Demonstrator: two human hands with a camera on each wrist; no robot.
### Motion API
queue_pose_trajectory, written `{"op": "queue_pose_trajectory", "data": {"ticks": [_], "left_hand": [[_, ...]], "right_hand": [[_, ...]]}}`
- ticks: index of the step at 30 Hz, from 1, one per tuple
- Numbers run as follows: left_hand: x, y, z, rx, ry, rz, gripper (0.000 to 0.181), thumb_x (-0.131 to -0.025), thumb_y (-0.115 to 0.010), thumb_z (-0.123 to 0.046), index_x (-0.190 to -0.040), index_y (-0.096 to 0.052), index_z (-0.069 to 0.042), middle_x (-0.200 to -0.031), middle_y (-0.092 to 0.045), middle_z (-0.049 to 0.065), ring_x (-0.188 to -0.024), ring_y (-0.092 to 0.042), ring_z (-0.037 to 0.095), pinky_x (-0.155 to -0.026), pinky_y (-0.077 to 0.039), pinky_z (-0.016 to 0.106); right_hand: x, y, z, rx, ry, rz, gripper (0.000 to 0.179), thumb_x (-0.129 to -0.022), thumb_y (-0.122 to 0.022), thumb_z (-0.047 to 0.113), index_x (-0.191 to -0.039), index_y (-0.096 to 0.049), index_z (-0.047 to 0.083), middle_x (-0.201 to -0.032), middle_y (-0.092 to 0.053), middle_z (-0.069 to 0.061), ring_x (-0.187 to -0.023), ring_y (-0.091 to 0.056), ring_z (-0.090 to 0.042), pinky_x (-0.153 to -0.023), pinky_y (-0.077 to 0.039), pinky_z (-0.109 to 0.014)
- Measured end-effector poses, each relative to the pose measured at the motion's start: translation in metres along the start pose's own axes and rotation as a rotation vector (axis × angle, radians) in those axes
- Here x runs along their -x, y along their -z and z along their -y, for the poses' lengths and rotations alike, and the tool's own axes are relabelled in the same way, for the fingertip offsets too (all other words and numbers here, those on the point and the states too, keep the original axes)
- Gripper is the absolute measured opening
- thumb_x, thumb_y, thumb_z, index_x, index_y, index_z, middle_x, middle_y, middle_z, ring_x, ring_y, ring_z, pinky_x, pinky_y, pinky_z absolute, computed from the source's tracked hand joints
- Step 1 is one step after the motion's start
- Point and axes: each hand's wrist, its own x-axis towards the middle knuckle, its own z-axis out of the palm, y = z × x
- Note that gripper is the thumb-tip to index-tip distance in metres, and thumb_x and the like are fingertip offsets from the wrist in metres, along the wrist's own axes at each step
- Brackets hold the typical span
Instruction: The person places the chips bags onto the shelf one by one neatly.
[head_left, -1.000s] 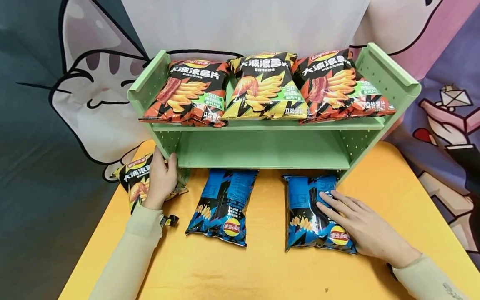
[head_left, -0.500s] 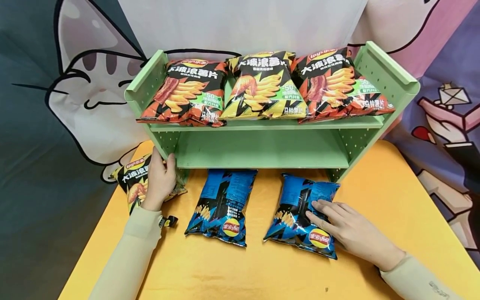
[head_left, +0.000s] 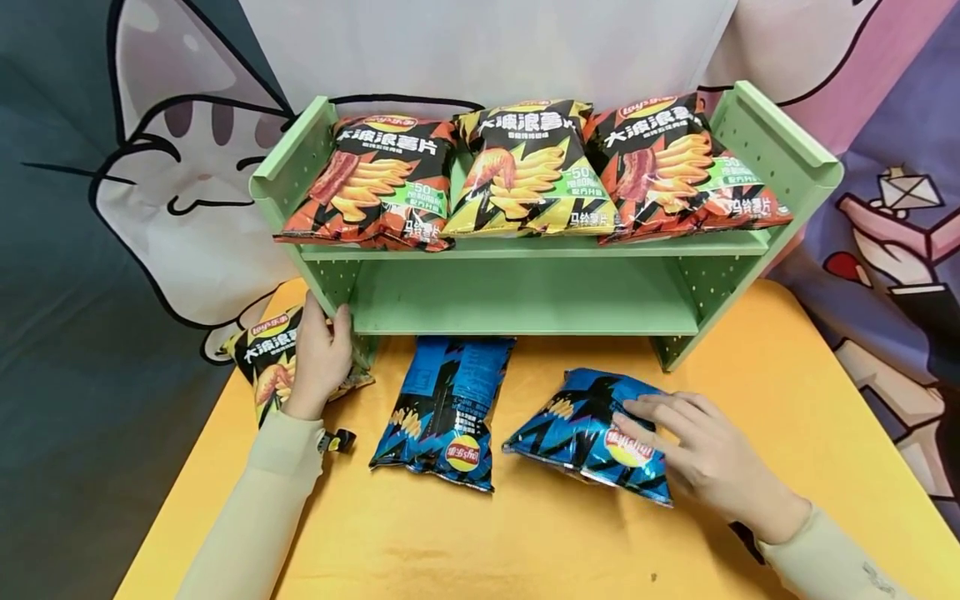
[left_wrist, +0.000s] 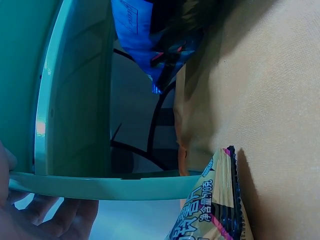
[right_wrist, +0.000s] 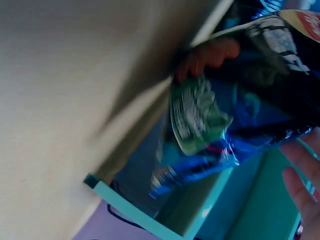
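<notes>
My left hand [head_left: 322,362] grips the left side panel of a green shelf [head_left: 525,300]; in the left wrist view its fingers [left_wrist: 75,215] lie behind the panel. Beside that hand, partly hidden by it, a yellow-and-black bag of chips [head_left: 270,350] lies on the table. My right hand [head_left: 708,450] holds a blue bag of chips [head_left: 585,425] by its right part, fingers over the upper face. This bag is tilted, its near edge raised with shadow below; the right wrist view shows its front face [right_wrist: 200,115]. Another blue bag [head_left: 442,417] lies flat at the shelf's foot.
On the upper shelf stand a red bag [head_left: 375,183], a yellow bag [head_left: 532,171] and a second red bag [head_left: 667,171]. The lower shelf board [head_left: 480,292] is bare. A yellow-orange table [head_left: 525,550] carries everything; printed cartoon cloth [head_left: 210,233] hangs behind.
My right hand has drawn its blue bag left, turned it and tilted it up from lying flat. The left hand stays on the shelf panel.
</notes>
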Motion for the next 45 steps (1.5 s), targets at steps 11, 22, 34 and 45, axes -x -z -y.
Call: {"op": "queue_pose_trajectory", "data": {"ticks": [11,22,34,45], "left_hand": [[-0.001,0.0,-0.003,0.004,0.01,0.002,0.053,-0.11,-0.042,-0.027,-0.159,-0.032,-0.008,-0.146,-0.051,0.026,-0.123,-0.061,0.043,-0.097,-0.052,0.065],[0.0,-0.001,-0.001,-0.001,0.002,0.001,0.053,-0.11,-0.042,-0.027,-0.159,-0.032,-0.008,-0.145,-0.052,0.026,-0.123,-0.061,0.043,-0.098,-0.052,0.065],[0.0,-0.002,0.001,-0.027,0.005,-0.018,0.054,-0.11,-0.042,-0.026,-0.16,-0.033,-0.009,-0.145,-0.052,0.025,-0.126,-0.059,0.042,-0.102,-0.048,0.065],[0.0,-0.003,0.001,-0.019,-0.003,-0.017,0.054,-0.11,-0.042,-0.026,-0.16,-0.032,-0.009,-0.146,-0.052,0.025,-0.126,-0.059,0.042,-0.103,-0.047,0.064]], "right_hand": [[-0.01,0.016,0.002,-0.178,-0.247,-0.235,0.047,-0.108,-0.054,0.033,-0.105,-0.075,-0.009,-0.099,-0.073,-0.021,-0.097,-0.064,-0.015,-0.1,-0.044,-0.014],[0.0,0.01,0.001,-0.402,-1.139,-0.02,0.053,-0.106,-0.059,0.015,-0.061,-0.033,0.008,-0.055,-0.023,0.007,-0.05,-0.023,-0.002,-0.045,-0.023,-0.028],[0.021,-0.03,-0.025,-0.725,-1.485,0.381,0.059,-0.109,-0.047,0.049,-0.064,-0.034,0.014,-0.057,-0.028,0.006,-0.052,-0.029,-0.01,-0.053,-0.033,-0.03],[0.031,-0.034,-0.034,-0.452,-1.295,0.52,0.054,-0.111,-0.042,0.045,-0.07,-0.049,0.011,-0.059,-0.039,0.001,-0.054,-0.04,-0.016,-0.059,-0.035,-0.03]]}}
